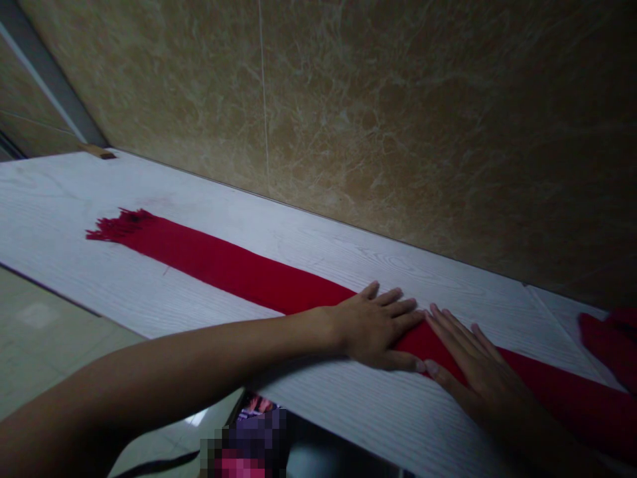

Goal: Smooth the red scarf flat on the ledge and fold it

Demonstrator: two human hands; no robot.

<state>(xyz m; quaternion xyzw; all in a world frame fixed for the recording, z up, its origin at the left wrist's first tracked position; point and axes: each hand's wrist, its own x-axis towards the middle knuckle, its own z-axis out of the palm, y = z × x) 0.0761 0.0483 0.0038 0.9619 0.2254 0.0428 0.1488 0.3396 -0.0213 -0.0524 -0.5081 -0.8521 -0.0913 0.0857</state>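
A long red scarf [233, 269] lies stretched flat along a white wood-grain tabletop [318, 245], its fringed end at the far left. My left hand [375, 325] lies flat on the scarf with fingers spread. My right hand [468, 358] rests flat on the scarf just to the right, fingertips almost touching those of the left. Both hands are open and press down on the cloth. The scarf runs on under my right hand toward the lower right corner.
A marbled tan wall [398, 119] rises straight behind the table. More red cloth [610, 342] is bunched at the right edge. A small wooden block [102, 153] sits at the table's far left corner. Pale floor [44, 338] shows below the table's front edge.
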